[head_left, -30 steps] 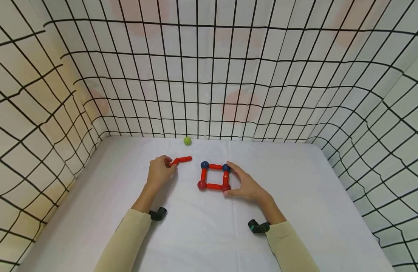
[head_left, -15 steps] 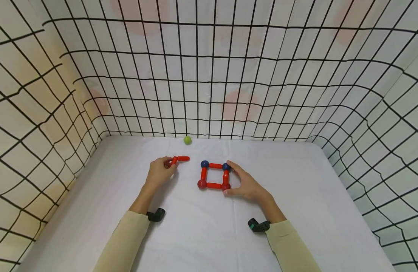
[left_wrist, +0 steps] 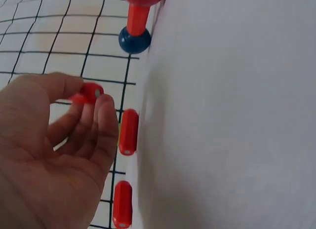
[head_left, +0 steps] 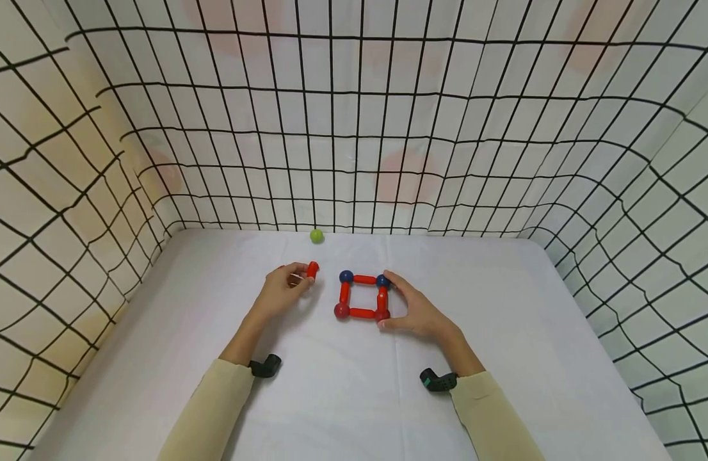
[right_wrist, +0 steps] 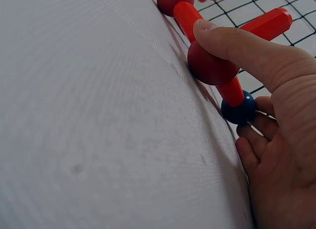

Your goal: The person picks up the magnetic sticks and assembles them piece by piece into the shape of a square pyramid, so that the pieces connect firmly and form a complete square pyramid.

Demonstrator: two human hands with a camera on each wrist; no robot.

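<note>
My left hand point(head_left: 281, 291) pinches a red magnetic rod point(head_left: 312, 269) between thumb and fingertips, above the white cloth. In the left wrist view two more red rods lie past the hand, a nearer one point(left_wrist: 129, 132) and another point(left_wrist: 122, 204). To the right lies a square frame point(head_left: 362, 314) of red rods with two blue balls at the back and two red balls in front. My right hand point(head_left: 420, 315) holds its right side, thumb against the front red ball point(right_wrist: 212, 63) and fingers at the blue ball point(right_wrist: 239, 107). From that red ball a further red rod point(right_wrist: 269, 24) sticks up.
A small green ball point(head_left: 316, 236) rests at the back of the table, near the black wire grid point(head_left: 354, 134). The grid rises along the back and both sides of the white cloth point(head_left: 342, 397).
My left hand has moved right with its red rod and tilted it more upright, now in front of the spot where another rod lay. The right hand and square frame stay put.
</note>
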